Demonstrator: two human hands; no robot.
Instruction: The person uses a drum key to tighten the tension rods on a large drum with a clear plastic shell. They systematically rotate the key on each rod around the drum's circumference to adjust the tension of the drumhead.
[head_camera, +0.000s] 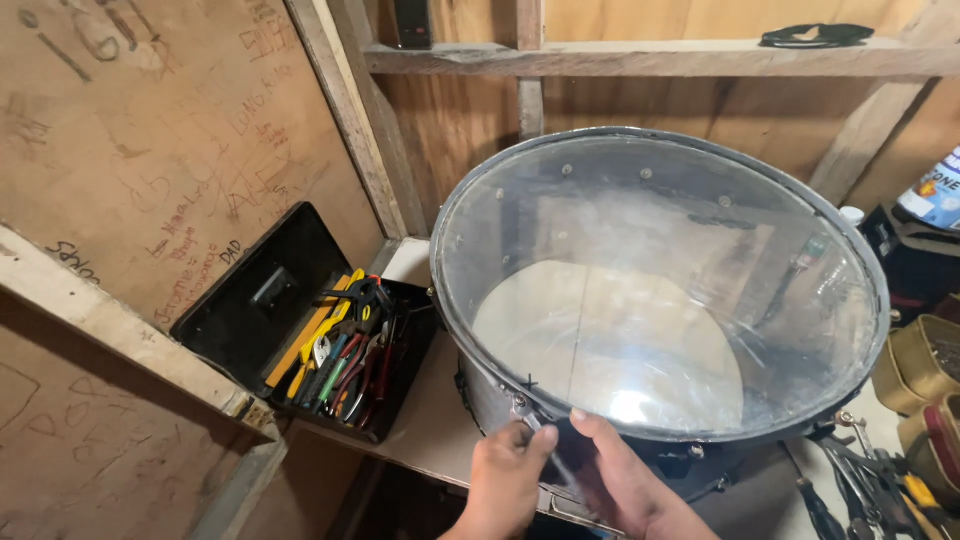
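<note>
Both hands meet at the near rim of a large drum (660, 290) with a clear, see-through head, standing on a pale workbench (425, 420). Left hand (505, 480) pinches a small metal part at the hoop between thumb and fingers; right hand (625, 480) lies beside it, fingers loosely curled against the drum's dark shell, with no clear grip. Left of the drum sits an open black toolbox (310, 330) packed with pliers and screwdrivers. More hand tools (870, 490) lie at the right.

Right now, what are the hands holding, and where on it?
Both hands, left and right, are on the drum at its near rim, by a tuning lug. Whether they grip the rim or a small tool there cannot be told.
</note>
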